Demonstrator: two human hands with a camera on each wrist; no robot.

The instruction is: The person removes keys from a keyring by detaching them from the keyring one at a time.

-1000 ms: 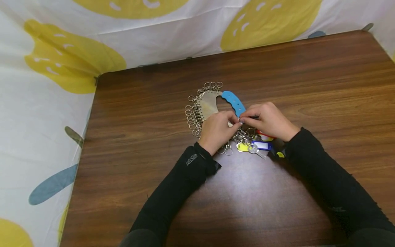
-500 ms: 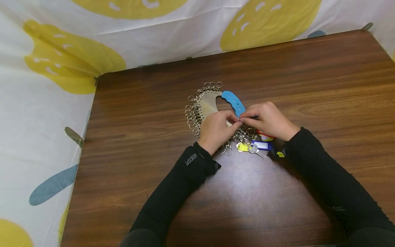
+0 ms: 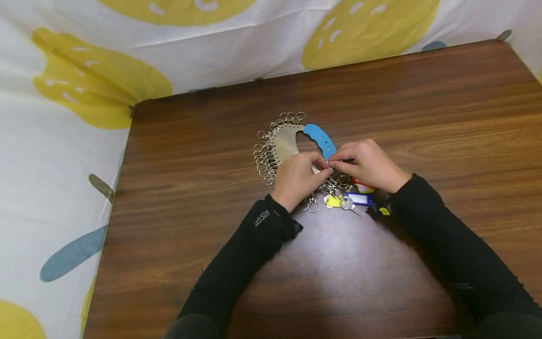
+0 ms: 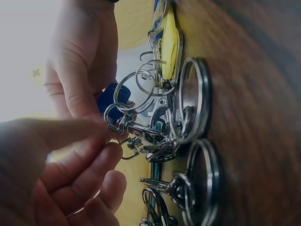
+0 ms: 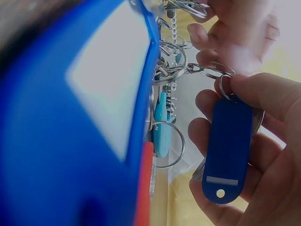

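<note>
a blue tag is resting inside the right hand, which is pinching it by its ring. the left hand is pinching a metal clasp just beside. below both hands, a silver holder is lying on the table.

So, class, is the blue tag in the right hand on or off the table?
Off: the right wrist view shows the right hand holding up the blue tag, fingers behind it.

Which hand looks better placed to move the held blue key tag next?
Probably the right hand: it holds the blue key tag, while the left hand seems to pinch a metal clasp.
</note>
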